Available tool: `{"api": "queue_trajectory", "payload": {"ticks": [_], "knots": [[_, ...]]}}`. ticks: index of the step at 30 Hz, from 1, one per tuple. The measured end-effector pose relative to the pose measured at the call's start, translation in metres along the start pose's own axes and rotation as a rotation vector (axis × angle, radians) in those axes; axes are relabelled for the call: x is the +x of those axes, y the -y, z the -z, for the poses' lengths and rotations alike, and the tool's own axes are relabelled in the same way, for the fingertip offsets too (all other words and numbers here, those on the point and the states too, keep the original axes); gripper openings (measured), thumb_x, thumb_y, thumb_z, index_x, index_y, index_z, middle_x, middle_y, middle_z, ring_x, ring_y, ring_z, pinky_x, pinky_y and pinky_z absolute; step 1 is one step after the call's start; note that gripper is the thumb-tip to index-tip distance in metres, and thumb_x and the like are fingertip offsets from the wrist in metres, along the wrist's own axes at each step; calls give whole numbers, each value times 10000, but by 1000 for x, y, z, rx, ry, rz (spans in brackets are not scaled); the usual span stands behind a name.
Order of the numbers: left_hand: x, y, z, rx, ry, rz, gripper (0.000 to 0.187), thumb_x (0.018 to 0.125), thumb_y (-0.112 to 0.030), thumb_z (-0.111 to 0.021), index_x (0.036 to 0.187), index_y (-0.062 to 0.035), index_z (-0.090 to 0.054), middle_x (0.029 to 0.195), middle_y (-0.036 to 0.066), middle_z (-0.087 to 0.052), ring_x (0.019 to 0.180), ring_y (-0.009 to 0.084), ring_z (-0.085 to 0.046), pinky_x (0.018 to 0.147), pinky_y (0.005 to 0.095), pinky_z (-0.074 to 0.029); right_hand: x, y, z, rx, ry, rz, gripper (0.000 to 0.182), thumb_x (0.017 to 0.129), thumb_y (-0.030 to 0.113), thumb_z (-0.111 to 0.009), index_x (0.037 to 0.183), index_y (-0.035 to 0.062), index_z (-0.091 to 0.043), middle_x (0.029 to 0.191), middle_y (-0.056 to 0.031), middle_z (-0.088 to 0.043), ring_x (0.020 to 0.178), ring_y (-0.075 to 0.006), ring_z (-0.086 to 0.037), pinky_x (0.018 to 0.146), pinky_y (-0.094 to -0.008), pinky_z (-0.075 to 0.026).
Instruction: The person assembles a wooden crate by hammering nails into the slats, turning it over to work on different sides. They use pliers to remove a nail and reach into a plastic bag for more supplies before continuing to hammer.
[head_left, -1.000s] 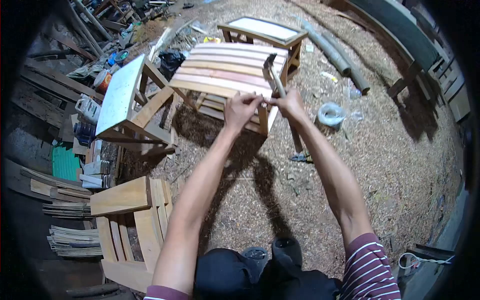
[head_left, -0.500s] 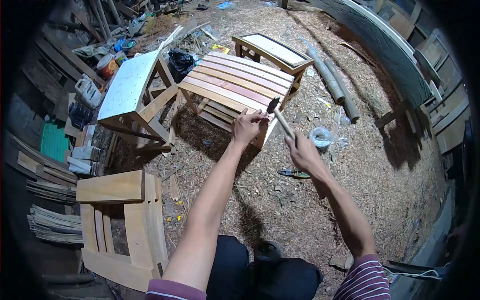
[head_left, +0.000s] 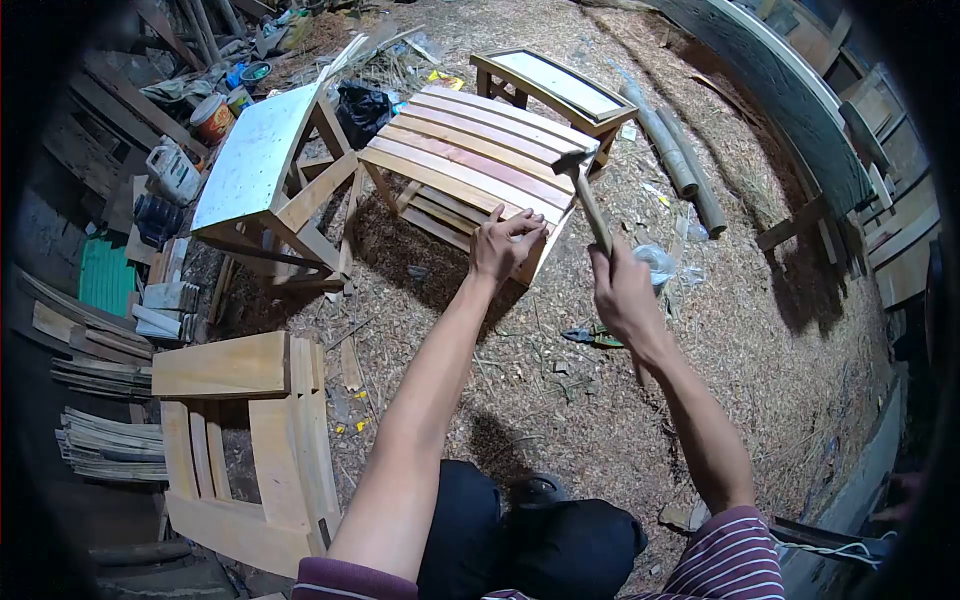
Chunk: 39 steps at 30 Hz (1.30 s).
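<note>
A slatted wooden table (head_left: 455, 155) stands ahead, its light and reddish slats running lengthwise. At its near right corner my left hand (head_left: 505, 243) rests on the front slat, thumb and fingers pinched together; whatever is between them is too small to make out. My right hand (head_left: 625, 290) is wrapped round the wooden handle of a hammer (head_left: 592, 205). The hammer's dark head is raised over the right end of the slats, apart from my left hand.
A white-topped wooden table (head_left: 255, 155) stands left, a framed low table (head_left: 555, 85) behind. Wooden frames (head_left: 220, 365) lie at lower left. Pliers (head_left: 592, 337) and a plastic bag (head_left: 655, 262) lie on shavings near my right hand. Two pipes (head_left: 670, 150) lie farther right.
The hammer has risen away from my left fingers, and my right hand has moved slightly up and right with it. My left hand stays at the table corner.
</note>
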<state>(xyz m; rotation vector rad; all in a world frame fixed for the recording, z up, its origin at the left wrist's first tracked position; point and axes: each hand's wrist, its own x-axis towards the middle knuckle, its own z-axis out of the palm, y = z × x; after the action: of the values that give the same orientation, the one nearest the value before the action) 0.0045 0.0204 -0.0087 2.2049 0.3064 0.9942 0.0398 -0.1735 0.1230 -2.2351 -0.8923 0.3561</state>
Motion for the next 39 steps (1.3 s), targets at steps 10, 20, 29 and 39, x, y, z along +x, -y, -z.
{"api": "queue_trajectory", "payload": {"ticks": [10, 20, 29, 39], "knots": [[-2, -1, -3, -65, 34, 81, 146, 832, -259, -663, 880, -142, -738, 980, 79, -696, 969, 237, -664, 1079, 450, -336, -1, 1, 8, 81, -84, 59, 169, 942, 135, -459, 935, -32, -485, 590, -237, -566, 488, -365, -577, 464, -457, -429], [1, 0, -1, -28, 53, 46, 150, 824, -248, -681, 904, -134, -735, 961, 48, -704, 998, 183, -657, 1054, 447, -367, 1, -7, -1, -18, -10, 76, 198, 932, 145, -459, 897, -50, -461, 580, -304, -529, 587, -496, -554, 517, -532, -413], [-1, 1, -2, -43, 19, 17, 120, 819, -215, -677, 900, -151, -740, 953, 61, -702, 916, 227, -676, 1041, 436, -388, 0, 5, 1, 36, -87, 99, 200, 938, 156, -451, 919, -41, -483, 650, -287, -573, 611, -479, -577, 582, -539, -438], [-4, 8, -8, -63, 18, 41, 144, 831, -251, -673, 898, -143, -738, 959, 53, -704, 918, 231, -673, 1059, 422, -365, 1, -13, -11, 21, -87, 133, 210, 923, 141, -459, 895, -62, -506, 610, -291, -559, 630, -488, -588, 585, -529, -449]]}}
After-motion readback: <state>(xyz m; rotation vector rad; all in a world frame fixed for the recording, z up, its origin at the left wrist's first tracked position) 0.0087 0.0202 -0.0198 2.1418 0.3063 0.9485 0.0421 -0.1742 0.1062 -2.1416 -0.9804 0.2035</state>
